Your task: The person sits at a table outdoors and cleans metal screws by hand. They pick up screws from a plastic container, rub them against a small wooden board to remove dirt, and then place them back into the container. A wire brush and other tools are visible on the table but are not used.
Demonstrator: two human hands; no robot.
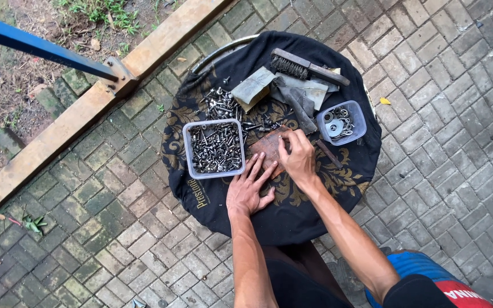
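L hand [250, 191] flat, fingers spread, pins brown sandpaper sheet [269, 149] | R hand [299, 158] fingers pinched on small part, rubbing | tip: keep sheet pinned, strokes short | bolt tub [214, 148] left.

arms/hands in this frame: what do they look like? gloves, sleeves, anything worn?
Both forearms are bare to the bottom edge of the frame, with no sleeves in view. The left hand and right hand have no gloves, and no watch, ring or wristband shows. The arms are lean. Dark clothing shows below them at the lap.
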